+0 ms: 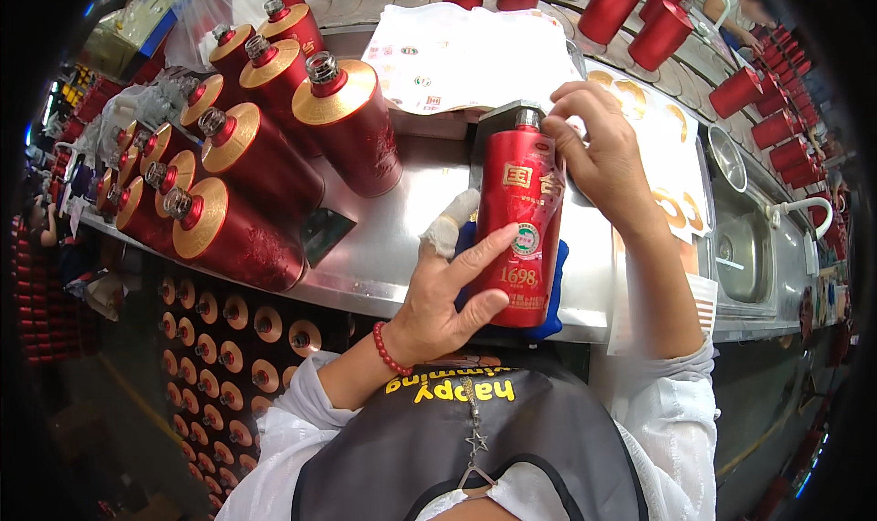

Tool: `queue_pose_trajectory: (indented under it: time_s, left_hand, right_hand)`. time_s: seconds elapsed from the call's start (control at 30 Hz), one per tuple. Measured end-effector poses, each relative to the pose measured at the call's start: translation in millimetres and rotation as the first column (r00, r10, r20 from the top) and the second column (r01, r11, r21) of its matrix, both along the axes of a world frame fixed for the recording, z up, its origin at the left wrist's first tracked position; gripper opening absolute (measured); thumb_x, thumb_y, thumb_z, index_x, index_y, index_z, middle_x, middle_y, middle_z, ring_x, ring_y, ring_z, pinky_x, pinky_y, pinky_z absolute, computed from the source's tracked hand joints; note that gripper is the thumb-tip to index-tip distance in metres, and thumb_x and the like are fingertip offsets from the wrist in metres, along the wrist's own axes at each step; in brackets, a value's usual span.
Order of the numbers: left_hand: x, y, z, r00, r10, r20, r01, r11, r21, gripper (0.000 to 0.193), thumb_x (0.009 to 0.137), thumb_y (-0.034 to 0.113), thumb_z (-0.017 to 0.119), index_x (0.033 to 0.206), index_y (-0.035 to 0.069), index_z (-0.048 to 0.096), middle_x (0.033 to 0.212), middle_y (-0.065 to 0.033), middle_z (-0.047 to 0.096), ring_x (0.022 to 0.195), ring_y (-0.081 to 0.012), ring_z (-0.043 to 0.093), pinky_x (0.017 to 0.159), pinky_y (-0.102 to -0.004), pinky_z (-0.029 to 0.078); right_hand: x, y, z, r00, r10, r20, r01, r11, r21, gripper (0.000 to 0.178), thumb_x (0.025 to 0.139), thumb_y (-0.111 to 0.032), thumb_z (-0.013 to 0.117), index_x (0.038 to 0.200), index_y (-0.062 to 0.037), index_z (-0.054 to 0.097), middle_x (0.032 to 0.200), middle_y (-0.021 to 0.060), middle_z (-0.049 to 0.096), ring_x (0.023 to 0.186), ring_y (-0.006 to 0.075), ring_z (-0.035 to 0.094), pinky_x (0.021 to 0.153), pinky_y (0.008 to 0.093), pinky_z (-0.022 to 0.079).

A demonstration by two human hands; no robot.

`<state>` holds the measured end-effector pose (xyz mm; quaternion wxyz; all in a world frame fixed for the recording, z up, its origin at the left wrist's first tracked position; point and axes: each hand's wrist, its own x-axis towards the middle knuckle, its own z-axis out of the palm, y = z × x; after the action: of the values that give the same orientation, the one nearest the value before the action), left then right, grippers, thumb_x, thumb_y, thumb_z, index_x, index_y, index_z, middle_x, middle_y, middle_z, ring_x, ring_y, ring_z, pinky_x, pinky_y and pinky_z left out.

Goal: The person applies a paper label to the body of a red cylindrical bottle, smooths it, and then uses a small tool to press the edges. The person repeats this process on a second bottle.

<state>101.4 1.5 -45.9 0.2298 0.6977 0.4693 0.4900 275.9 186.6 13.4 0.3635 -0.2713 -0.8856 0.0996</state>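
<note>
A red bottle (523, 215) with gold lettering, a round green-and-white sticker and a bare neck lies before me, its neck pointing away. My left hand (448, 288) grips it from the left, index finger beside the sticker and thumb near the base. White coverings wrap some of that hand's fingertips. At the bottle's upper right, my right hand (594, 142) pinches its thumb and fingers together beside the neck and shoulder. What lies between those fingertips is too small to make out. Blue material (557, 292) shows under and beside the bottle.
Several red bottles with gold shoulders (343, 110) stand on the metal worktop (365, 238) to the left. Sticker sheets (466, 50) lie beyond the bottle and more sheets (676, 201) to the right. A sink (744, 265) is farther right. A conveyor (557, 18) carries red bottle bodies behind.
</note>
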Motion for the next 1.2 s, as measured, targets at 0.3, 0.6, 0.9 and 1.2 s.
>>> queue_pose_trajectory:
  time_s: [0.3, 0.6, 0.9, 1.2]
  left_hand:
    - [1, 56, -1, 0.993, 0.05, -0.105, -0.038, 0.993, 0.111, 0.06, 0.096, 0.038, 0.065, 0.147, 0.009, 0.053, 0.157, -0.0324, 0.029, 0.144, -0.0458, 0.032, 0.119, -0.048, 0.023]
    - [-2, 53, -6, 0.978, 0.041, 0.204, -0.021, 0.995, -0.098, 0.071, 0.1, 0.043, 0.058, 0.153, 0.001, 0.037, 0.152, -0.0328, 0.034, 0.143, -0.0463, 0.032, 0.119, -0.0481, 0.023]
    - [5, 96, -15, 0.886, 0.158, 0.436, -0.005, 0.943, -0.332, 0.058, 0.099, 0.035, 0.065, 0.138, 0.001, 0.04, 0.127, -0.0138, 0.052, 0.115, -0.0171, 0.055, 0.1, -0.0324, 0.046]
    - [8, 102, -16, 0.886, 0.174, 0.429, -0.006, 0.931, -0.366, 0.048, 0.098, 0.025, 0.067, 0.133, 0.002, 0.042, 0.118, -0.0098, 0.057, 0.098, -0.0109, 0.061, 0.084, -0.0259, 0.053]
  right_hand:
    - [19, -69, -20, 0.994, -0.098, 0.039, 0.1, 0.992, -0.075, 0.045, 0.084, -0.011, 0.076, 0.129, -0.0086, 0.068, 0.142, 0.0237, 0.049, 0.109, 0.0343, 0.056, 0.095, 0.0426, 0.05]
    - [25, -65, -26, 0.995, -0.041, 0.087, 0.059, 0.973, -0.222, 0.053, 0.096, -0.02, 0.067, 0.145, -0.005, 0.052, 0.147, 0.0243, 0.046, 0.123, 0.0367, 0.052, 0.103, 0.0441, 0.044]
    - [24, -54, -42, 0.976, -0.128, -0.174, 0.004, 0.817, -0.577, 0.06, 0.105, -0.033, 0.055, 0.149, 0.0055, 0.041, 0.133, 0.0239, 0.059, 0.121, 0.0326, 0.058, 0.104, 0.0387, 0.043]
    - [22, -54, -37, 0.989, -0.128, -0.071, 0.076, 0.864, -0.498, 0.059, 0.102, -0.032, 0.06, 0.143, 0.0082, 0.046, 0.129, 0.0255, 0.059, 0.118, 0.0336, 0.058, 0.102, 0.0384, 0.044]
